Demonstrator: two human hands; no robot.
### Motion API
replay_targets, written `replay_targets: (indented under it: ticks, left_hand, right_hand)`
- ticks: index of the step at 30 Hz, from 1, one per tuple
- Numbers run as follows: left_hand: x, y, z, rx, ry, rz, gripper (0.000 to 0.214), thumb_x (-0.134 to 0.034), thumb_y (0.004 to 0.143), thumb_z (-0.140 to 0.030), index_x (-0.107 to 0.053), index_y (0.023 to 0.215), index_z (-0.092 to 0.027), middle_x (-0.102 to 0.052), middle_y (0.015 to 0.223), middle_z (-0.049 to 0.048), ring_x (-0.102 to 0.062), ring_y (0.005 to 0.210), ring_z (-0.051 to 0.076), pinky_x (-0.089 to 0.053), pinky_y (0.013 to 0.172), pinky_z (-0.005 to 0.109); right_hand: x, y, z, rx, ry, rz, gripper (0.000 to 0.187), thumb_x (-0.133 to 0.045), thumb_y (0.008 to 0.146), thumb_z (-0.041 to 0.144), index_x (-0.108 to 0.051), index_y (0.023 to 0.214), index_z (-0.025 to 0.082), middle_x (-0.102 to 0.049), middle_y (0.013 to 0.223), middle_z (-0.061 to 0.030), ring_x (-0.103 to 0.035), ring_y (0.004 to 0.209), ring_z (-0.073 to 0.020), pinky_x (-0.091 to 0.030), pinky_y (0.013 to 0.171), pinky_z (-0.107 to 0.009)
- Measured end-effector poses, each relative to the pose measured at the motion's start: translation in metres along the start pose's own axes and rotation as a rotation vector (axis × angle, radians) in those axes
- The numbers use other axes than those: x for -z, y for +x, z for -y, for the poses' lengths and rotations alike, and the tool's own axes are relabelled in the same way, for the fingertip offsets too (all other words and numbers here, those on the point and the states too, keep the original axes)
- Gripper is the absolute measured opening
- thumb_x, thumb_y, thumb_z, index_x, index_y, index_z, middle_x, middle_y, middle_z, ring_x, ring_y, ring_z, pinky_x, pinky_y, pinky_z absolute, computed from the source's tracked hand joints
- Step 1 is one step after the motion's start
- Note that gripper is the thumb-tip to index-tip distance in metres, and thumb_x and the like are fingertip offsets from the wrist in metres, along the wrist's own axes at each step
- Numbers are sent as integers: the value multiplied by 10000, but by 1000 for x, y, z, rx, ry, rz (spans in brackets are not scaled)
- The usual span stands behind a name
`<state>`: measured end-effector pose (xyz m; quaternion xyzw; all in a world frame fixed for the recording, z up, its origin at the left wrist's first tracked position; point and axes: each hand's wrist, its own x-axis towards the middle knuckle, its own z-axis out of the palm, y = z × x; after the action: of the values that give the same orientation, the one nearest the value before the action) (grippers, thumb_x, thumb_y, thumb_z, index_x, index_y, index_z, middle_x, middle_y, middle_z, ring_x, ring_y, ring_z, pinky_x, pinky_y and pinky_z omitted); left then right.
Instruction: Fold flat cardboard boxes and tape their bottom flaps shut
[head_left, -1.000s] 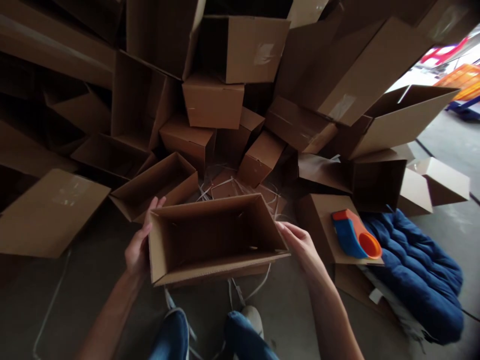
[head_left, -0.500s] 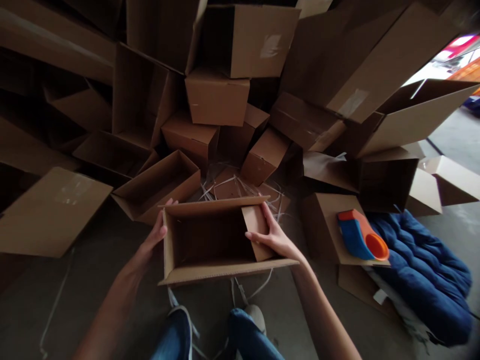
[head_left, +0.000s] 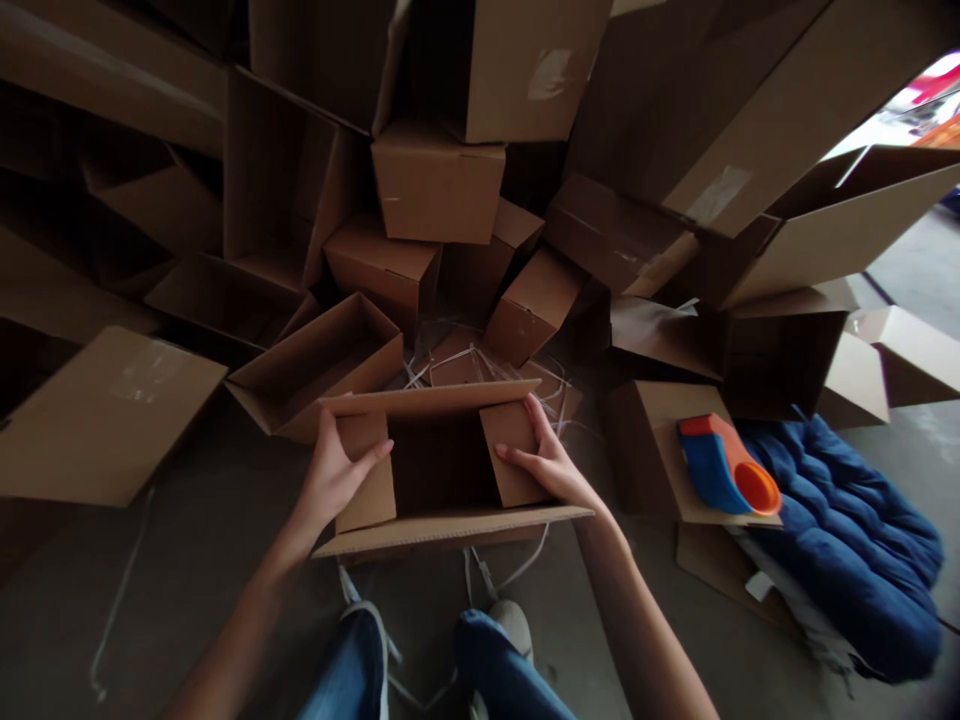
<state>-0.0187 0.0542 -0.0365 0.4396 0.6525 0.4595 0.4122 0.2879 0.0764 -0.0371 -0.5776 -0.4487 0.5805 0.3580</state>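
An open cardboard box (head_left: 442,525) stands on the floor in front of my knees. My left hand (head_left: 334,470) presses the box's left end flap (head_left: 367,480) inward, fingers spread flat on it. On the other side my right hand (head_left: 544,460) lies with fingers stretched over the right end flap (head_left: 514,445), folded inward too. The far long flap and the near long flap stand out, unfolded. The box's inside looks dark and bare.
A tall heap of cardboard boxes (head_left: 435,180) fills the space ahead. To the right an orange and blue tape dispenser (head_left: 724,468) rests on a flat box beside a blue cushion (head_left: 847,540). White plastic straps (head_left: 480,575) lie on the concrete floor.
My right hand folded the right end flap inward, then my left hand folded the left end flap inward. The camera tilted slightly downward.
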Motion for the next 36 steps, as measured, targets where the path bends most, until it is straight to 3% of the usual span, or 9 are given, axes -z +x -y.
replay_targets:
  ticks: [8, 12, 18, 21, 25, 27, 30, 32, 36]
  left_hand:
    - [-2, 0, 10, -29, 92, -58, 833, -935, 593, -482, -511, 1261, -223, -543, 1410, 156, -408, 1463, 419, -258, 1247, 563]
    - [1, -4, 11, -52, 88, 9, 830, -882, 686, -505, -458, 1348, -240, -542, 1406, 143, -423, 1462, 384, -296, 1227, 555]
    - [11, -7, 14, -113, 45, 55, 1212, -940, 622, -429, -188, 1559, -273, -412, 1506, 165, -379, 1488, 371, -299, 1225, 566]
    - [22, -12, 8, -145, 74, -1, 1140, -942, 619, -412, -278, 1538, -289, -345, 1560, 155, -310, 1521, 372, -286, 1235, 578]
    - [37, -30, -17, -229, 236, -43, 747, -865, 723, -460, -541, 1373, -283, -427, 1471, 105, -400, 1447, 357, -376, 1201, 540]
    - [43, -41, -33, -266, 298, 51, 563, -804, 784, -486, -630, 1281, -284, -533, 1362, 86, -509, 1337, 342, -453, 1140, 501]
    - [46, -55, -51, -262, 460, 420, 418, -717, 850, -532, -700, 1199, -302, -676, 1199, 68, -645, 1123, 313, -554, 969, 412]
    - [42, -62, -58, -257, 568, 565, 417, -735, 823, -573, -725, 1150, -314, -727, 1106, 50, -690, 983, 290, -575, 846, 360]
    - [28, -70, -61, -280, 695, 541, 404, -756, 782, -637, -744, 993, -292, -752, 965, 33, -705, 837, 264, -549, 739, 331]
  right_hand:
    - [-2, 2, -6, 163, -17, 35, 1067, -835, 723, 409, -288, 1635, 316, -285, 1707, -20, -138, 1614, -244, -65, 1319, -419]
    - [-1, -1, -1, 54, -21, 14, 1095, -830, 704, 400, -263, 1640, 353, -284, 1708, 12, -138, 1614, -256, -92, 1322, -443]
    - [-1, -6, 7, 57, 109, -1, 1092, -805, 709, 398, -235, 1641, 402, -229, 1725, 57, -120, 1618, -252, -205, 1306, -430]
    - [1, -5, 6, 95, 119, 13, 1094, -812, 727, 410, -214, 1642, 422, -199, 1734, 53, -137, 1615, -244, -198, 1307, -428]
    - [2, -3, 4, 116, 139, 16, 1114, -835, 717, 409, -210, 1638, 438, -217, 1729, 53, -165, 1610, -243, -217, 1303, -436]
    - [2, -2, 4, 110, 142, 19, 1111, -841, 712, 413, -222, 1634, 445, -231, 1725, 51, -189, 1605, -255, -239, 1296, -447]
    - [3, -2, 6, 81, 145, 23, 1086, -844, 712, 412, -255, 1624, 450, -274, 1711, 44, -248, 1587, -265, -265, 1287, -447]
    - [4, -3, 7, 61, 144, 28, 1063, -846, 712, 412, -285, 1614, 454, -308, 1698, 47, -289, 1570, -264, -280, 1281, -436]
    - [6, -5, 7, -10, 160, 23, 1026, -855, 704, 418, -345, 1594, 445, -406, 1648, 49, -412, 1500, -284, -347, 1247, -441]
